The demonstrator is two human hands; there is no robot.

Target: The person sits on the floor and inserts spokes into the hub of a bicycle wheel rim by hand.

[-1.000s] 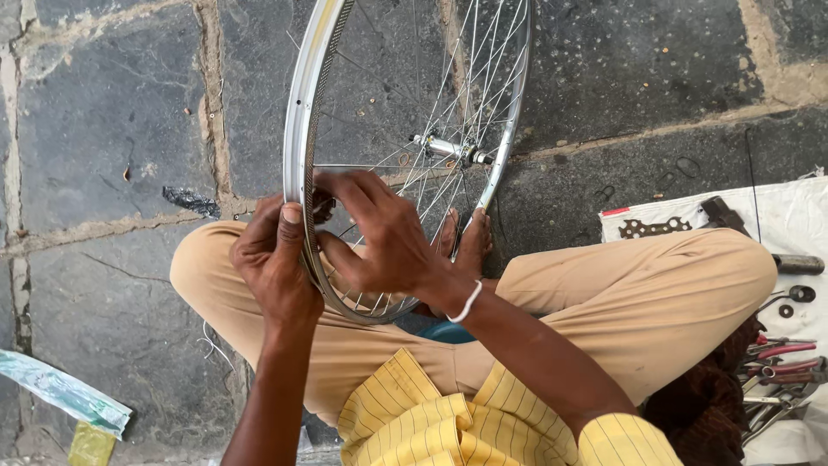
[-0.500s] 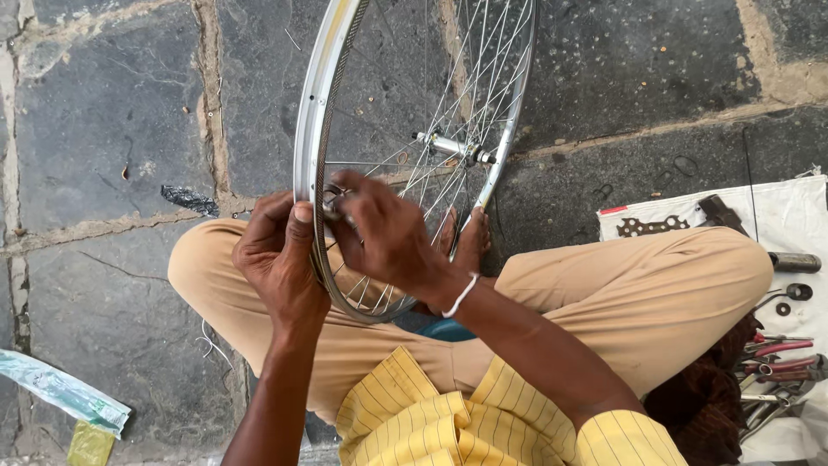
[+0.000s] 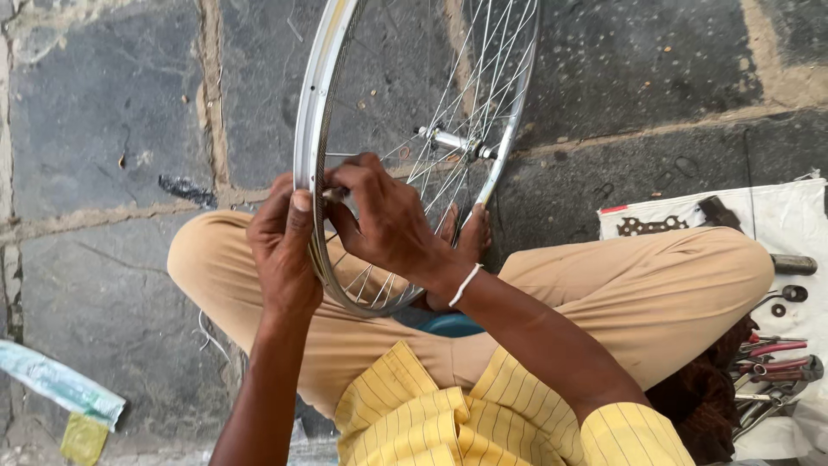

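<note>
A silver bicycle wheel rim (image 3: 309, 129) with thin spokes (image 3: 470, 95) and a hub axle (image 3: 453, 141) stands upright between my crossed legs. My left hand (image 3: 283, 250) grips the rim from the outside, thumb resting on its edge. Just inside the rim, my right hand (image 3: 386, 220) pinches a small metal piece where a spoke meets the rim; whether it is a tool or a nipple I cannot tell. A white band circles the right wrist. My bare foot (image 3: 470, 237) shows behind the spokes.
Grey stone paving (image 3: 103, 129) lies all around. A white cloth (image 3: 776, 224) at the right carries a flat metal wrench (image 3: 649, 226), small washers and several pliers (image 3: 776, 362). Scraps of wrapper (image 3: 56, 384) lie at the lower left.
The wheel has turned and shifted slightly in my hands. My left thumb has come up onto the rim edge, and my right fingers have moved up to the spoke end.
</note>
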